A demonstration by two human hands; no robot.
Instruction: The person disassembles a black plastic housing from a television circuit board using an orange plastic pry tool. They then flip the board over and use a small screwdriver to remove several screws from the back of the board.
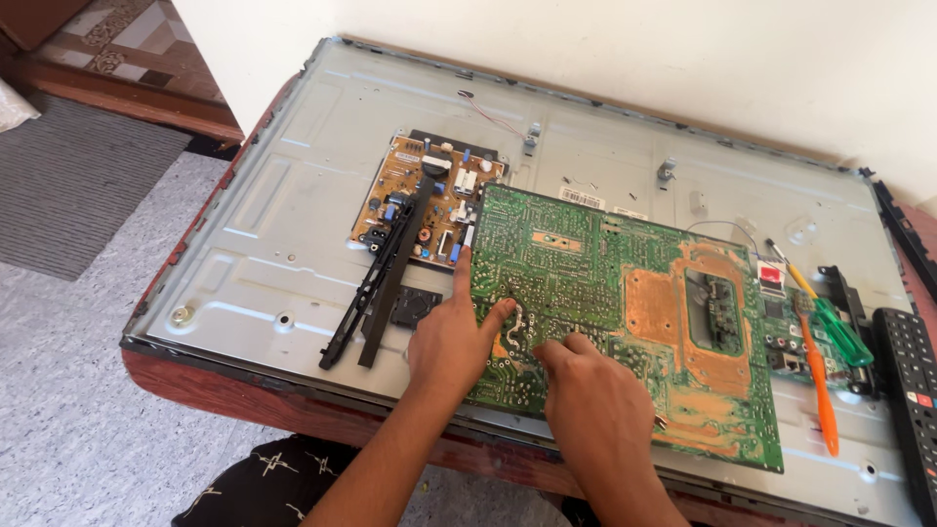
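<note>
A large green circuit board with orange copper patches lies solder side up on the grey metal back panel of a flat screen. My left hand grips the board's left edge, index finger pointing up along it and thumb pressed on its surface. My right hand rests on the board's lower part, fingers curled and touching the solder side. A brown power board with capacitors and coils is fixed to the panel just left of the green board.
A black plastic strip lies across the power board's left side, a small black square part beside it. At the right are a green-handled screwdriver, an orange-handled tool, a smaller green board and a black remote.
</note>
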